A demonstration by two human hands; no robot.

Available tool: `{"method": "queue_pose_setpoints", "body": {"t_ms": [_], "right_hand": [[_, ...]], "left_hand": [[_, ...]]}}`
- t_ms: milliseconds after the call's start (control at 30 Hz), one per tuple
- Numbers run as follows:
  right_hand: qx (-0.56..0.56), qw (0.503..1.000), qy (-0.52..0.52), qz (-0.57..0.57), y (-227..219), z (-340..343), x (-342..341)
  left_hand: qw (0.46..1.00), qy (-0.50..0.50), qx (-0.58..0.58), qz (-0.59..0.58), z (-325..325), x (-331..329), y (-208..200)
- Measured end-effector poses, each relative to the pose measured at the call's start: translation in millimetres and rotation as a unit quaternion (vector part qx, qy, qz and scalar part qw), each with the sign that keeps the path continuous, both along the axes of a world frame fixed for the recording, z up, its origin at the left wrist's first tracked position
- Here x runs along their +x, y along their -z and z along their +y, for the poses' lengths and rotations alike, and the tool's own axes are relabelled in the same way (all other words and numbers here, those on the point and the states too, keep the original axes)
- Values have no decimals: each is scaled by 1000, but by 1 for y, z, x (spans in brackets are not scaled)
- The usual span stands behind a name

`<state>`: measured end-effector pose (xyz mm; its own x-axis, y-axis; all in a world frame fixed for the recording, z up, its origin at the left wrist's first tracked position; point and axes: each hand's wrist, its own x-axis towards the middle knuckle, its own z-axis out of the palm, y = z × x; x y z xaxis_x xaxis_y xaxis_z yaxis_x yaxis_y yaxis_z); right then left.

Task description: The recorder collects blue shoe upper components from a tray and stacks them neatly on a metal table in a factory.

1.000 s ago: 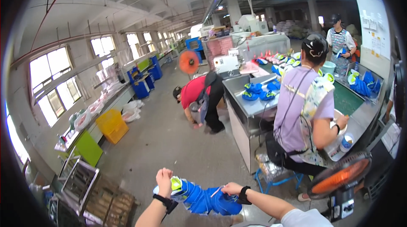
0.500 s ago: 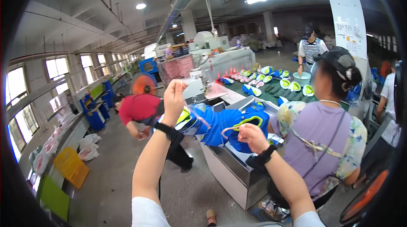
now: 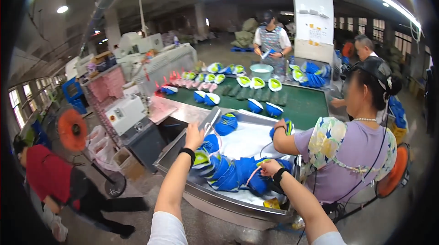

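Observation:
A bundle of blue shoe uppers with lime-green linings stretches between my hands, over the near side of a metal-rimmed tray. My right hand is closed on a pink strap at the bundle's right end. My left hand is raised above the left end, fingers curled together; what they grip is hidden. Another pink strap shows just right of that hand, among the uppers. A single blue upper rests on the tray's white lining, beyond the bundle.
A seated co-worker at the right reaches into the tray, holding a blue-and-green upper. Behind it, a green conveyor belt carries rows of uppers. A grey machine and an orange fan stand left. A person in red bends at far left.
My view has swung right, and the bundle is now over the tray with my hands lower. The co-worker across the belt now holds something blue above the basin.

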<state>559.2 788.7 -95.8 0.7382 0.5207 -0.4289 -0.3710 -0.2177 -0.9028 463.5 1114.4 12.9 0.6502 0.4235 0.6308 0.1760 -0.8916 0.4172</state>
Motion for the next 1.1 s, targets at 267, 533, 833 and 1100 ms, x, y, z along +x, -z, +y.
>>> {"method": "queue_pose_setpoints", "body": {"t_ms": [267, 533, 833, 1100], "right_hand": [[233, 960, 146, 48, -46, -16, 8], [427, 870, -41, -243, -252, -191, -187], [307, 822, -62, -476, -180, -560, -406], [212, 819, 372, -382, -112, -722, -523]], "left_hand": [[768, 530, -50, 356, -132, 9, 81], [839, 376, 46, 391, -197, 10, 113], [831, 503, -211, -111, -497, -169, 33], [367, 812, 29, 452, -820, -303, 98]]}}
